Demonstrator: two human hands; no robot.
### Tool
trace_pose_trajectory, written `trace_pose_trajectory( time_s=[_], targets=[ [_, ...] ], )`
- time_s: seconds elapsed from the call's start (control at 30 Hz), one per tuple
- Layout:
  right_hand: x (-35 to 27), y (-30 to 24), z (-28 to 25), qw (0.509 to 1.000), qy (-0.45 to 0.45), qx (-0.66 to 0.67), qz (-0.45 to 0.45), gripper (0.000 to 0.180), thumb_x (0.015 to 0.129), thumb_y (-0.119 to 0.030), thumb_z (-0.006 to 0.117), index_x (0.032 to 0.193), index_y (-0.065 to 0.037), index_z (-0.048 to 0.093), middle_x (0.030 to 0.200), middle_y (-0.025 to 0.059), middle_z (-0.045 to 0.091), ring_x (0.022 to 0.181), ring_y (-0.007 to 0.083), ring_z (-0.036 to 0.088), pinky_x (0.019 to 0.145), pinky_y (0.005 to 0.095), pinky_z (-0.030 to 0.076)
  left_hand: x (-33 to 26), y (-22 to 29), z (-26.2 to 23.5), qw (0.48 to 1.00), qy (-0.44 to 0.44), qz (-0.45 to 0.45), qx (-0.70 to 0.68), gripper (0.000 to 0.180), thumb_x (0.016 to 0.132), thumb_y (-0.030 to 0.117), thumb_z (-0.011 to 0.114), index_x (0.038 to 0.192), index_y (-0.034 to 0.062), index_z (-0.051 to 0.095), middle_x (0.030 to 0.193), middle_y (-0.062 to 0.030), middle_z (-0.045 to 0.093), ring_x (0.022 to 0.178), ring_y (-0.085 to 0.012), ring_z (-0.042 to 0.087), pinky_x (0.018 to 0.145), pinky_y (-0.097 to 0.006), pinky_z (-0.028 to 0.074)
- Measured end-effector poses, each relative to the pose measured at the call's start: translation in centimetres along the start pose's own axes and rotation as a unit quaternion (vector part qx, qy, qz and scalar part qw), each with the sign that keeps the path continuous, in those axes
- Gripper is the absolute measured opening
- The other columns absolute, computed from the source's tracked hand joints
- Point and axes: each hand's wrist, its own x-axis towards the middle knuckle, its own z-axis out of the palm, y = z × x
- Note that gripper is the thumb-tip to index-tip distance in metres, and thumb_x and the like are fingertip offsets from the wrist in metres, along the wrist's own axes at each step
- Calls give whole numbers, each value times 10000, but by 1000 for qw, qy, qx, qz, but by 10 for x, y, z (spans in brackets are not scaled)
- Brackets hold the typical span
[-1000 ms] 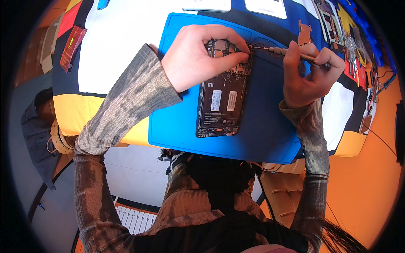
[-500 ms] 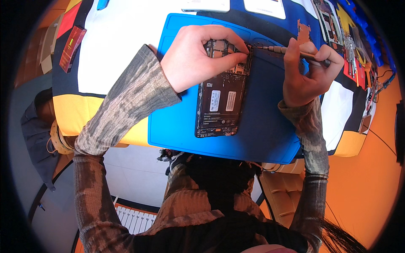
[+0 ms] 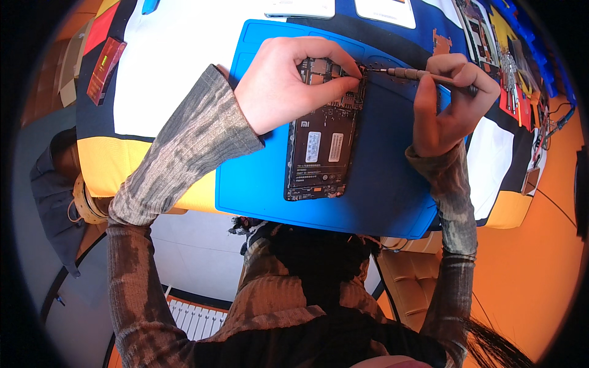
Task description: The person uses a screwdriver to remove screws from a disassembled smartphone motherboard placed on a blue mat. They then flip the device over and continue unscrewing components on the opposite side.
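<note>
An opened smartphone (image 3: 322, 147) lies on a blue work mat (image 3: 257, 184), its black battery and the circuit board at its far end exposed. My left hand (image 3: 285, 83) reaches over the far part of the phone, thumb and forefinger pinched together near its far right corner. Whatever lies between those fingertips is too small to make out. My right hand (image 3: 451, 104) grips a slim screwdriver (image 3: 408, 73), held nearly level. The screwdriver's tip points left and meets the phone's far right edge, close beside my left fingertips. Tiny dark screws lie on the mat past the tip.
A copper-coloured flat part (image 3: 441, 42) lies beyond the mat. Two pale flat devices, one a white panel (image 3: 386, 11), rest at the far edge. Several metal tools (image 3: 509, 73) lie at the right, near another opened device (image 3: 478, 30). A red box (image 3: 105, 70) sits far left.
My right fingers have shifted on the screwdriver handle, the forefinger now bent over it and the thumb lower. The left hand and phone stay nearly still.
</note>
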Motion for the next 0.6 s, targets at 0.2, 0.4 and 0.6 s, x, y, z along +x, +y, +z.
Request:
trace_pose_trajectory(
  time_s=[0.2, 0.4, 0.6],
  targets=[
    [-1, -4, -2, 999, -31, -30, -7, 388, 829, 76, 604, 1052, -25, 303, 793, 83, 484, 585, 67, 462, 540, 172, 429, 0, 0, 0, 1000, 4, 11, 2, 143, 822, 65, 671, 958, 22, 678, 989, -74, 676, 889, -159, 647, 826, -285, 511],
    [2, -1, 1, 1000, -13, -17, -18, 395, 831, 90, 615, 1050, -27, 308, 759, 63, 487, 558, 58, 475, 522, 183, 454, 1, 0, 0, 1000, 5, 11, 14, 142, 819, 73, 670, 952, 23, 680, 995, -82, 675, 913, -175, 647, 848, -296, 506],
    [1, -7, -2, 997, -48, -55, -2, 370, 844, 105, 575, 1058, -21, 301, 798, 85, 497, 589, 65, 481, 561, 195, 492, 1, 0, 0, 1000, 6, 15, 21, 142, 818, 82, 670, 949, 27, 682, 1000, -87, 675, 914, -183, 649, 851, -303, 508]
  ],
)
